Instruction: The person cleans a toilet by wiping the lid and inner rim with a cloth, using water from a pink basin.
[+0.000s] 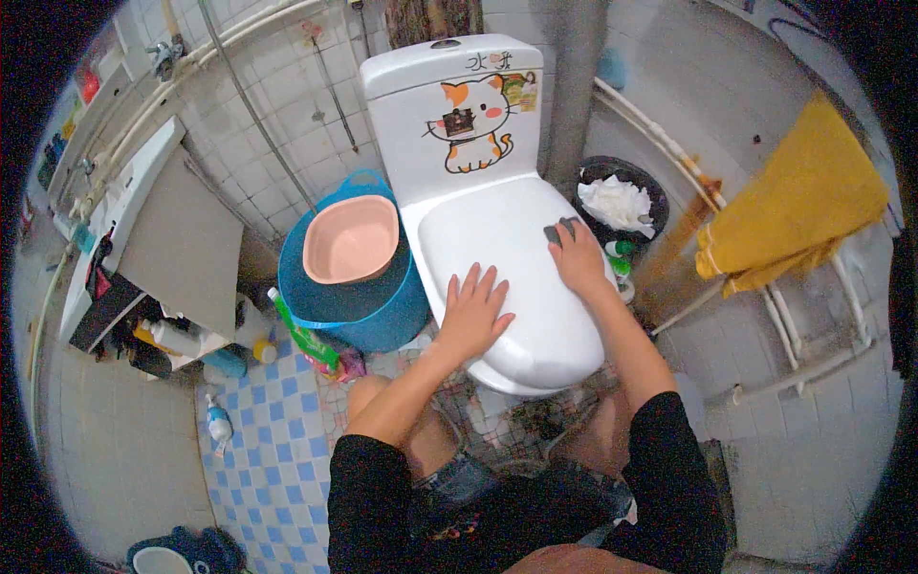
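A white toilet with its lid (495,222) down stands before me. My left hand (475,308) lies on the left part of the lid, fingers spread, holding nothing. Under the fingers of my right hand (575,258), near the lid's right edge, is a small dark grey pad (561,231), pressed to the lid. The cistern (401,136) behind the lid bears a cat sticker (473,122) and some writing.
Left of the toilet is a blue tub (351,319) with a pink basin (351,240) in it; a green bottle (308,341) stands close by. At right are a black bin (663,215) with crumpled paper and a hanging yellow towel (796,201). A cabinet (186,237) is far left.
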{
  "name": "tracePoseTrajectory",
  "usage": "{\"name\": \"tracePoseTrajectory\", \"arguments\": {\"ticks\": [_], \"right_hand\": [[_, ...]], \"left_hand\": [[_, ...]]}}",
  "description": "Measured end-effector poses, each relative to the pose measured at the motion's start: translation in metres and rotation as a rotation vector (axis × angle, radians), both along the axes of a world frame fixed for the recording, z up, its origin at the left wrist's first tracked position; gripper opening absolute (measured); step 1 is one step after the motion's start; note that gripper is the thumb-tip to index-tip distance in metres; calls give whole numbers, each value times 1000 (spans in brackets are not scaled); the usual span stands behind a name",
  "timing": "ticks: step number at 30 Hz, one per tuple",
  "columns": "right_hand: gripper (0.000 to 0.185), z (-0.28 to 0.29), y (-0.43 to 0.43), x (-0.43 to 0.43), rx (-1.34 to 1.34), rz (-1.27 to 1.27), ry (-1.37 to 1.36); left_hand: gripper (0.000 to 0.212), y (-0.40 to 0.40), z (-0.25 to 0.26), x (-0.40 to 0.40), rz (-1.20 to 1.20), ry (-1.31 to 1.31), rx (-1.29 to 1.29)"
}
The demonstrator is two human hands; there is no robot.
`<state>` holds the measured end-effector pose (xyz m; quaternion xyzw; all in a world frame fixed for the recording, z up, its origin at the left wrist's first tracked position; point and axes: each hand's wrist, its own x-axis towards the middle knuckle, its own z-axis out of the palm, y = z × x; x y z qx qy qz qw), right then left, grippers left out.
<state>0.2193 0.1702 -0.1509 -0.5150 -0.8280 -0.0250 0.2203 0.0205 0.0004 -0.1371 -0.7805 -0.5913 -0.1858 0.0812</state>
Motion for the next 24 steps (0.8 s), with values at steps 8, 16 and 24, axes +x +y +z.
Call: {"name": "tracePoseTrajectory", "arguments": {"ticks": [8, 16, 24], "right_hand": [[26, 25, -40, 0, 120, 113, 6], [39, 45, -19, 5, -135, -48, 305], [41, 41, -1, 28, -138, -175, 348]], "left_hand": [[67, -26, 13, 29, -346, 51, -3], [82, -35, 8, 41, -549, 149, -29], [87, -34, 14, 47, -598, 217, -38]]}}
